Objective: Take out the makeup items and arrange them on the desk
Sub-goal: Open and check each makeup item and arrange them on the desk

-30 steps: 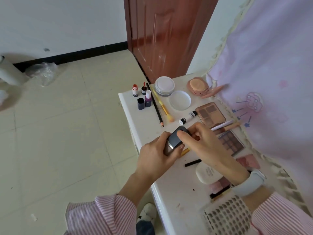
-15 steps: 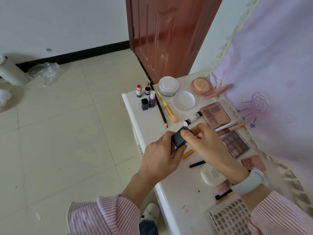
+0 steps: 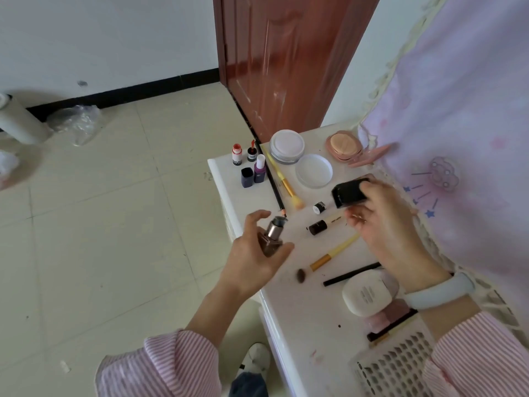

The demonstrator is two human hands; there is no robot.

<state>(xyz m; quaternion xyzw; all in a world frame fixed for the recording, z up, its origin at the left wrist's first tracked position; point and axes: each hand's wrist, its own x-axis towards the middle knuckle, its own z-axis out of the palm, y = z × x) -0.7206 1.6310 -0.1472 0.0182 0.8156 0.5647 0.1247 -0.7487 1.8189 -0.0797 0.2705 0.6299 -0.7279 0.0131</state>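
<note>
Nearest the camera, a white perforated basket (image 3: 400, 365) sits at the desk's (image 3: 297, 319) near right corner, with what looks like a flat pink item and a dark strip lying just beyond it, partly under a white rounded compact (image 3: 366, 293). A black pencil (image 3: 352, 274) and a yellow-handled brush (image 3: 329, 255) lie past that on the desk top. Above them the two hands work apart: the left hand (image 3: 254, 259) grips the brownish bottle (image 3: 272, 237) around its base, its silver neck bare and pointing up, with the forefinger lifted loose; the right hand (image 3: 383, 227) holds the black cap (image 3: 350, 193) in curled fingers, well clear of the bottle. So the bottle, the item in hand, is uncapped and held over the desk's left edge, not yet set down. Between the hands lies a small tube with a dark cap (image 3: 325, 224), and beyond it a black-and-white capped tube (image 3: 320, 208). Farther back the arranging looks well advanced: a second yellow brush (image 3: 283, 179) and a long black pencil (image 3: 270, 179) lie side by side, four small bottles (image 3: 249, 164) stand grouped at the far left corner, a clear lid (image 3: 314, 171) rests beside a white jar (image 3: 287, 147), and a pink puff case (image 3: 343, 146) sits at the back. What appears left is placing the bottle and cap, and perhaps whatever remains near the basket, whose inside I cannot see.
</note>
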